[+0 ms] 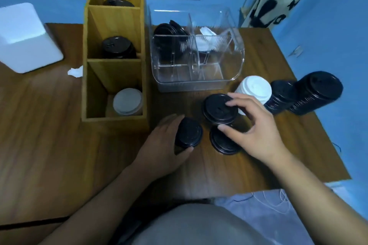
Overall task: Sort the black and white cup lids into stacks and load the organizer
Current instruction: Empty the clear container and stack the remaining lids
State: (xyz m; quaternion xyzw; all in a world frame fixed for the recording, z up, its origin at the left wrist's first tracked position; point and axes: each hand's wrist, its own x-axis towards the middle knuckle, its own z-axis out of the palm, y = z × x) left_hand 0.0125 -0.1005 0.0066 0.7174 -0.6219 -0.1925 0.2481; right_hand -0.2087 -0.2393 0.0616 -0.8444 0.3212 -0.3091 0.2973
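Observation:
My left hand (165, 145) grips a short stack of black lids (188, 133) standing on the wooden table. My right hand (253, 131) pinches a black lid (218, 108) by its rim, lifted over another black lid stack (223, 144). Behind it stands a white lid stack (255, 88), and two tall black lid stacks (316, 91) (280, 95) lean at the right. The wooden organizer (93, 89) holds black lids (117, 46) in its middle and back compartments and white lids (127, 101) in the front one.
A clear plastic organizer (197, 77) behind the lids holds black lids (169, 30) and white lids (205, 40) in its back sections. A white box (25, 38) sits at the far left. The table's right edge (310, 105) runs close to the tall stacks.

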